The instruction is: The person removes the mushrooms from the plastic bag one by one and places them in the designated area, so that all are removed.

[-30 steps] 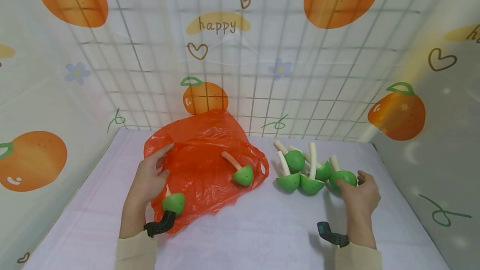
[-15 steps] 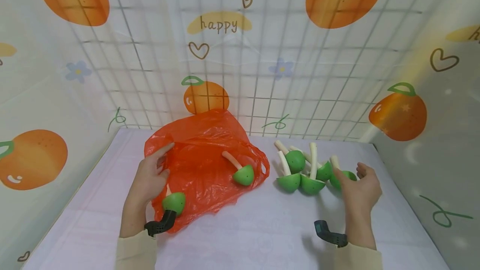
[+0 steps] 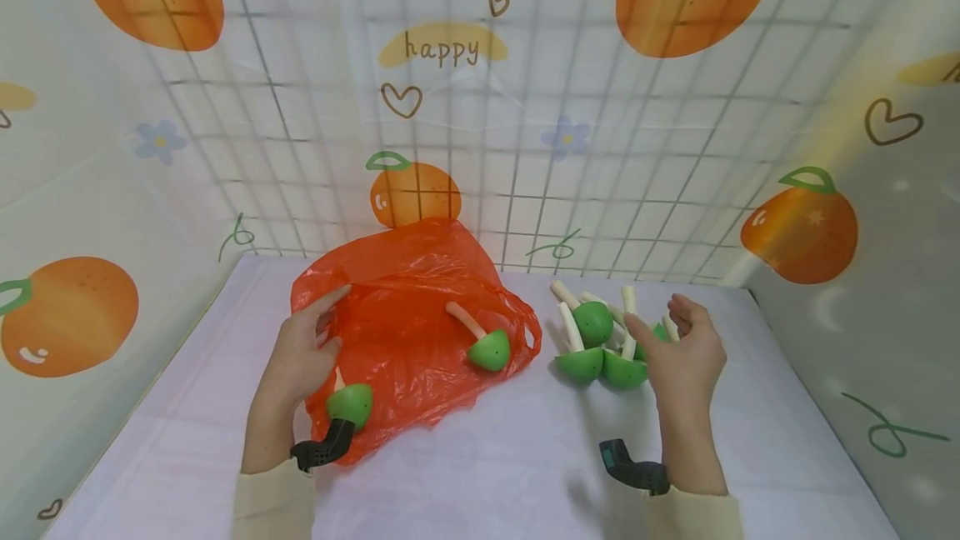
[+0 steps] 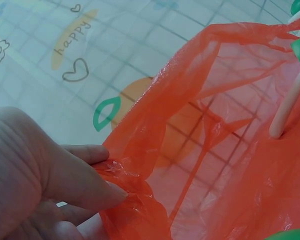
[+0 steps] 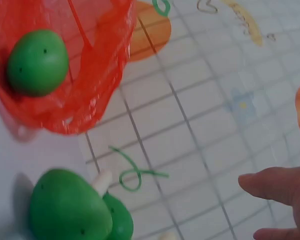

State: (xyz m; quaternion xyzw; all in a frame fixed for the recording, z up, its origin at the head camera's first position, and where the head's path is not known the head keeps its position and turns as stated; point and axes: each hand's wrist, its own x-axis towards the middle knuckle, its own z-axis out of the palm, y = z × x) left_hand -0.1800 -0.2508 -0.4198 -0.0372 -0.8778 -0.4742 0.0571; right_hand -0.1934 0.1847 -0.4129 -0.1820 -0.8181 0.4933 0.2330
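Observation:
My left hand (image 3: 303,352) pinches the near-left edge of a red plastic bag (image 3: 405,307); in the left wrist view its thumb (image 4: 97,187) lies over the bunched film. One green-capped toy mushroom (image 3: 489,350) lies at the bag's right side, its pale stem pointing inward. Another green mushroom (image 3: 352,403) lies at the bag's near-left corner, partly hidden by the wrist camera. My right hand (image 3: 690,357), fingers spread and holding nothing, is over the right part of a cluster of several green mushrooms (image 3: 580,366), hiding some of them.
A pale cloth covers the table (image 3: 480,473). Behind it rises a wire grid (image 3: 525,190) under a white sheet printed with oranges, and the sheet continues along both sides. Each wrist wears a black camera mount (image 3: 633,469).
My right hand has lifted off the rightmost mushroom and moved left and away from me, over the cluster. The left hand keeps its place on the bag.

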